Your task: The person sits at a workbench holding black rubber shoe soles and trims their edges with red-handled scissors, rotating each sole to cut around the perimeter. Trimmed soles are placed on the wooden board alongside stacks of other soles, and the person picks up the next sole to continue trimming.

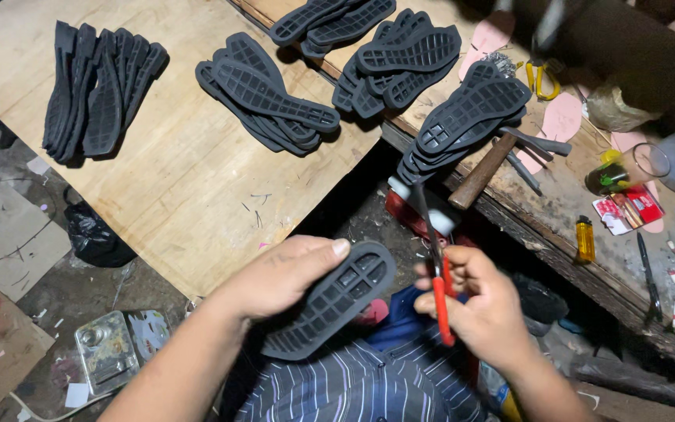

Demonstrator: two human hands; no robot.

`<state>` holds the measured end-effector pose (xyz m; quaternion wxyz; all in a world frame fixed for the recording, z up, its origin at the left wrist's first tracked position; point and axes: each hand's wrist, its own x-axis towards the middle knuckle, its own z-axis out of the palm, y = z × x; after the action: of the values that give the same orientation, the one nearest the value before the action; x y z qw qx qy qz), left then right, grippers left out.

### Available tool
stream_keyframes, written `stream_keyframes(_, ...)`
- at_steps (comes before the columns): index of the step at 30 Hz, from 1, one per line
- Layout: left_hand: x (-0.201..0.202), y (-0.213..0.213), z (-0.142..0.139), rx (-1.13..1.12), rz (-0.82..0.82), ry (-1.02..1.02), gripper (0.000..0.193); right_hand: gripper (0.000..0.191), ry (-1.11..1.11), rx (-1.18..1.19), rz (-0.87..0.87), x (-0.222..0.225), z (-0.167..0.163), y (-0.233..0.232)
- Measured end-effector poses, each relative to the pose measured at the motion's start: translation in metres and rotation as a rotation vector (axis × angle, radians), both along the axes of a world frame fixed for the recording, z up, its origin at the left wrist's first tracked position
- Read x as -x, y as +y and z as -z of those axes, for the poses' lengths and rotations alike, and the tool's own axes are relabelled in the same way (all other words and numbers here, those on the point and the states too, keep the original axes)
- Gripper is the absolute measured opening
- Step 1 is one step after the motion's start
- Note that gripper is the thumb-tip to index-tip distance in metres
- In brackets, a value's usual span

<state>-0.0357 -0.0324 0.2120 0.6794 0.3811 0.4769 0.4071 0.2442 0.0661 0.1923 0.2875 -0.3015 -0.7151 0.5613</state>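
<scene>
A small flat red and white packet (629, 211) lies on the dark workbench (556, 227), just right of the yellow lighter (584, 239) and slightly above it. It is roughly rectangular, with a white part on its left side. Just above it stands a small jar (609, 177) with a yellow-green label.

Single head-mounted cam, looking steeply down and fwd over the wearer's lap. Close to both hands (lower centre); wooden board (173, 180) and cluttered workbench (556, 219) sit farther off, in the upper frame.
</scene>
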Motion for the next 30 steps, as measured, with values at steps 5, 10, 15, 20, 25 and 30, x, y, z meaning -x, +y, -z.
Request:
stream_keyframes(5,-0.040,-0.011,0.006,-0.620,-0.415,0.606,0.032,0.045,0.146,0.387,0.178,0.030,0.016,-0.018)
stream_keyframes(10,-0.060,-0.043,-0.005,-0.511,-0.300,0.468,0.025,0.039,0.447,0.584,0.340,0.045,-0.005,-0.020)
stream_keyframes(15,-0.067,-0.033,0.002,-0.347,-0.198,-0.232,0.043,0.038,0.510,0.590,0.190,0.047,-0.013,-0.033)
stream_keyframes(20,-0.057,-0.034,0.002,-0.484,-0.532,-0.276,0.058,0.040,0.251,0.525,0.074,0.041,-0.003,-0.031)
stream_keyframes(25,-0.046,-0.038,-0.006,-0.513,-0.680,-0.219,0.048,0.062,-0.321,-0.453,0.183,0.020,-0.011,-0.024)
stream_keyframes(30,-0.039,-0.041,-0.007,-0.587,-0.746,-0.209,0.045,0.061,-0.392,-0.753,0.172,0.015,-0.020,-0.025)
